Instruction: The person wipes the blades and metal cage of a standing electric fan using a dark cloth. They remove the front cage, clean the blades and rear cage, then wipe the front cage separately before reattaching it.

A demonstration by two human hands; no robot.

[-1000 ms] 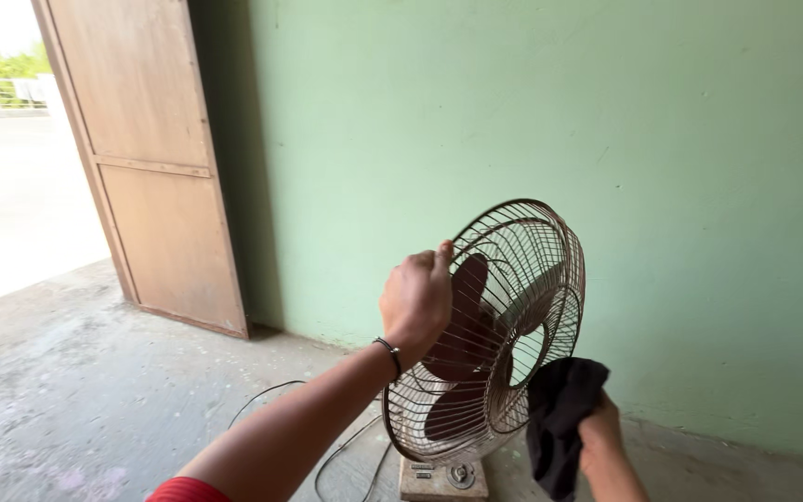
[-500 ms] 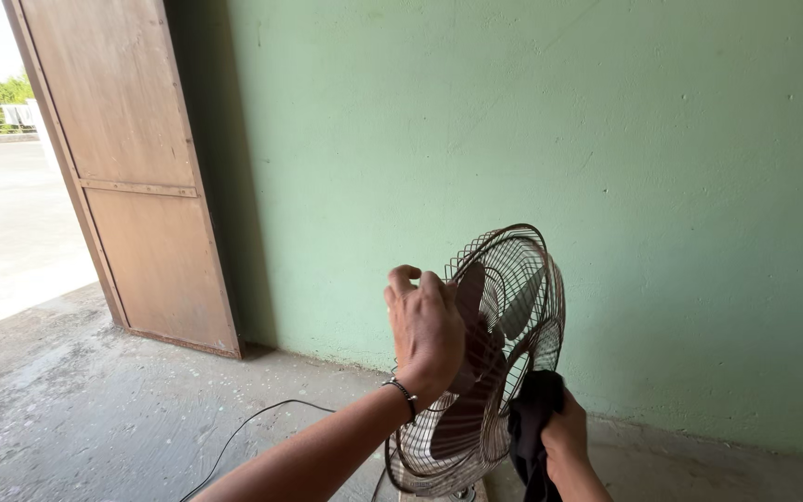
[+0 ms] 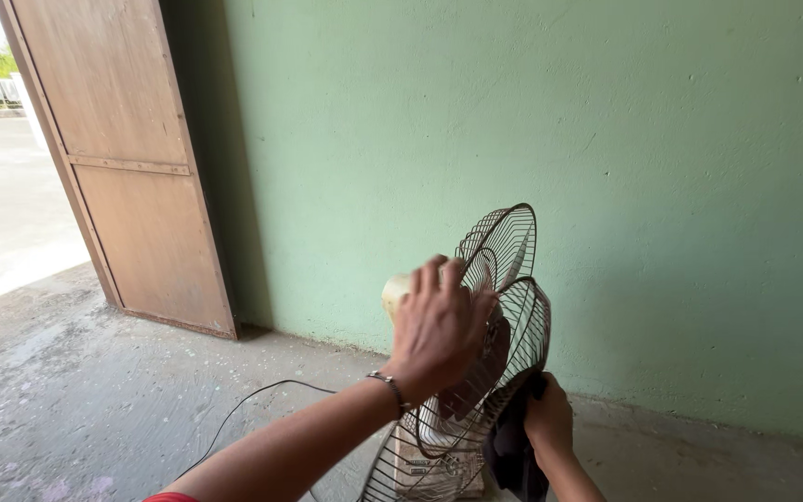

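An old table fan (image 3: 504, 279) with a rusty wire cage stands on the concrete floor by the green wall. Its head is turned so the cage shows nearly edge-on, and the brown blades show behind the wires. My left hand (image 3: 437, 325) lies over the cream motor housing (image 3: 394, 290) at the back of the fan head, fingers curled on it. My right hand (image 3: 548, 416) presses a black cloth (image 3: 510, 455) against the lower rim of the cage.
The fan's cream base (image 3: 420, 465) sits on the floor, with a black cable (image 3: 243, 409) trailing left. A brown wooden door (image 3: 127, 158) stands open at the left, with a sunlit yard beyond. The green wall (image 3: 652, 186) runs close behind the fan.
The fan head has swung round from facing me to nearly edge-on. My left hand left the cage rim and now rests on the motor housing. My right hand stays low with the cloth.
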